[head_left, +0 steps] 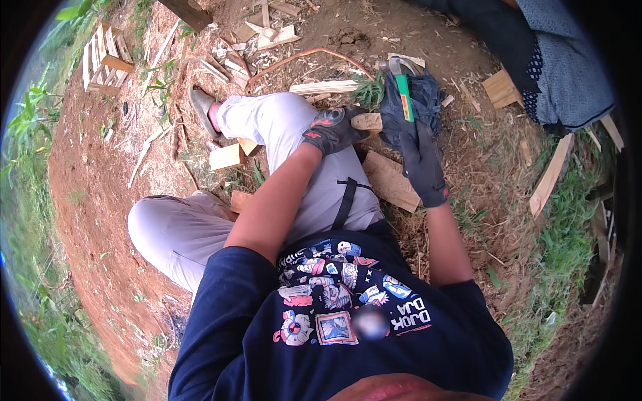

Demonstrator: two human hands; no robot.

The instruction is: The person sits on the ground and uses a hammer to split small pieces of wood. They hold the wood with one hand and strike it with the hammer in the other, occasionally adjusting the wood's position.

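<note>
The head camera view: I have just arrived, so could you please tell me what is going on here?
A person wearing dark gloves holds a small wood piece in the left hand and a green-handled hammer in the right hand. The hammer's head is apart from the wood, above a dark plastic bag. Wood scraps lie around, and a slatted wooden crate stands at the upper left. Part of another person shows at the upper right.

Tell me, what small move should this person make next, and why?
Probably steady the small wood piece with the gloved left hand, keeping the fingers back: the gloved right hand holds a green-handled hammer close beside it, so a careless swing might catch them.
</note>
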